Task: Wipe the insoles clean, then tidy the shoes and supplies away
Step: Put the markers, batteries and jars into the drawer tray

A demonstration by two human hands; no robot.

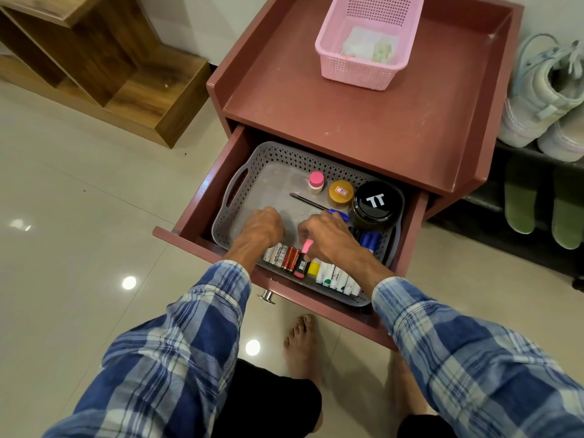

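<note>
Both your hands are down in the grey tray [227, 222] in the open drawer [196, 216]. Your right hand [328, 238] has thumb and fingers pinched on the pink end of a marker [301, 265], which sits in the front row between the batteries [281, 256] and some white tubes [335, 276]. Your left hand [264, 227] is knuckles-up, fingers curled under against the tray floor, can't tell if it's got anything. The shoes [543, 90] sit on the rack [518, 150] off to the right. The pink basket [357, 71] with white wipes [366, 45] is on the cabinet [316, 115] top.
</note>
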